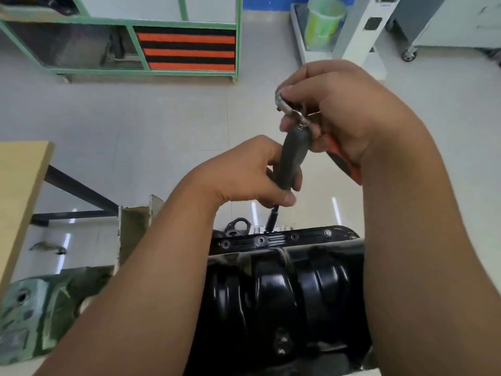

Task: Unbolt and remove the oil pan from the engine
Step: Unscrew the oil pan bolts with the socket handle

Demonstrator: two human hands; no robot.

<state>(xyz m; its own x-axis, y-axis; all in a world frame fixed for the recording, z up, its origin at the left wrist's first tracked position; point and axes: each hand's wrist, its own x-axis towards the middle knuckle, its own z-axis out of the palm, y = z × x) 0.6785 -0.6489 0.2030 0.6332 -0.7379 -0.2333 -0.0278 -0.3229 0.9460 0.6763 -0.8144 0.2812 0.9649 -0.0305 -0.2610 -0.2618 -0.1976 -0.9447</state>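
Head view: the glossy black ribbed oil pan [284, 291] lies near and centre; the right hand [344, 115] grasps the chrome ratchet with red-black handle [291, 111], the left hand [252, 172] clasps the grey extension grip [291, 164] standing on the pan's far flange

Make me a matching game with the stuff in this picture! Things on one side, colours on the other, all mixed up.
Things:
1. oil pan
2. bucket
3. shelf frame
4. tool grip in the left hand

Colours:
A. pale green, see-through
B. grey
C. shiny black
D. green painted

Pairs: 1-C, 2-A, 3-D, 4-B
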